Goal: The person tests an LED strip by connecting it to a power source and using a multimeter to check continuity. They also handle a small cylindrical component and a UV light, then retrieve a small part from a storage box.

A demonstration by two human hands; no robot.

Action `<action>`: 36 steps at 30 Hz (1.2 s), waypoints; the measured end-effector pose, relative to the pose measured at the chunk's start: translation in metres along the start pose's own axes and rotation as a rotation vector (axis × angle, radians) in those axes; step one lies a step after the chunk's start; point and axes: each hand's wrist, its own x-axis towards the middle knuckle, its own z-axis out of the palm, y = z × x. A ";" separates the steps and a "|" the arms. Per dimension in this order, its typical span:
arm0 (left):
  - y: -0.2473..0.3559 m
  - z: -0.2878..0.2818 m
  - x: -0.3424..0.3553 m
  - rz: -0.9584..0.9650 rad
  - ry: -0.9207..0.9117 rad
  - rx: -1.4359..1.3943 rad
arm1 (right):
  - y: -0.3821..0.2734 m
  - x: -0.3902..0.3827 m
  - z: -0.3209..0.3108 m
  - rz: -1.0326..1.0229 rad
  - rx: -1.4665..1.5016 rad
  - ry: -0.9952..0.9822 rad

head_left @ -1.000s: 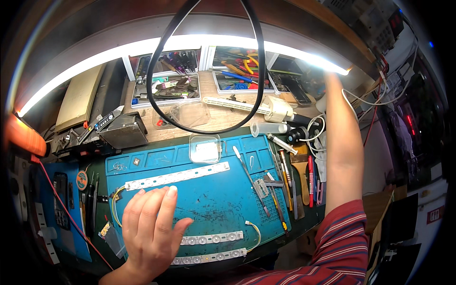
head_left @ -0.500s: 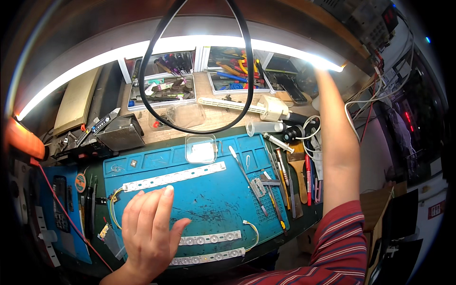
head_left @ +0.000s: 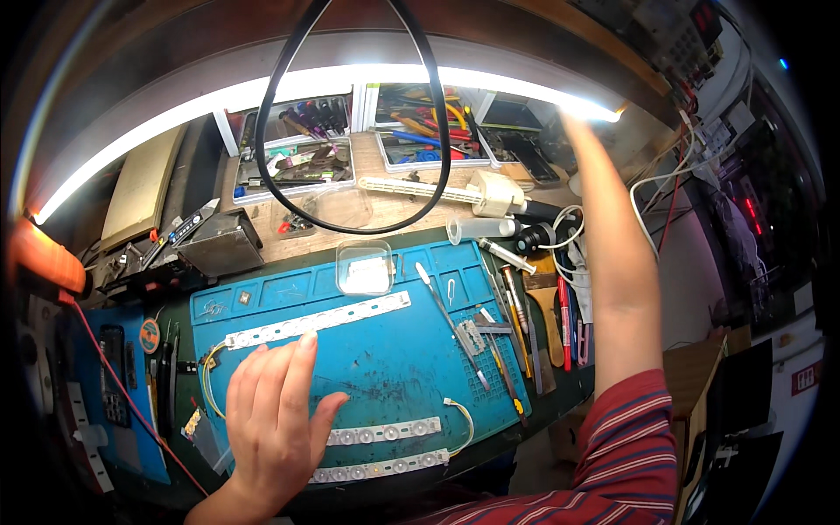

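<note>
My left hand (head_left: pixel 276 420) hovers over the near left of a blue work mat (head_left: pixel 376 363), fingers stretched out and thumb apart, with nothing seen in it. Just beyond its fingertips lies a white LED strip (head_left: pixel 319 320) with wires at its left end. Two more LED strips, one (head_left: pixel 389 432) above the other (head_left: pixel 381 469), lie at the mat's near edge, partly behind this hand. My right forearm (head_left: pixel 612 236) reaches up and away to the right end of a glowing light bar (head_left: pixel 350 77). Glare and the shelf hide the right hand and its fingers.
A clear plastic box (head_left: pixel 365 268) sits on the mat's far part. Tweezers, a brush (head_left: pixel 549 319), pens and a syringe (head_left: pixel 507 256) lie at the right. Tool trays (head_left: pixel 293 166) stand behind. A black cable loop (head_left: pixel 262 131) hangs in front; an orange-handled tool (head_left: pixel 48 258) is at far left.
The whole view has shifted slightly. My right forearm has swung a little to the left at its far end. My left hand keeps nearly the same pose over the mat.
</note>
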 end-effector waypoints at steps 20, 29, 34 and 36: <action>0.096 -0.080 -0.084 0.596 0.055 -0.204 | -0.176 -0.204 -0.349 -0.466 0.548 -0.448; 0.052 0.064 -0.349 -1.227 -0.121 -0.910 | -0.200 -0.339 -0.439 -0.828 1.153 -0.701; 0.038 0.084 -0.307 -1.200 0.087 -1.037 | -0.219 -0.440 -0.439 -0.571 0.779 -1.233; 0.046 0.093 -0.297 -1.164 0.107 -1.023 | -0.213 -0.462 -0.436 -0.427 0.789 -1.312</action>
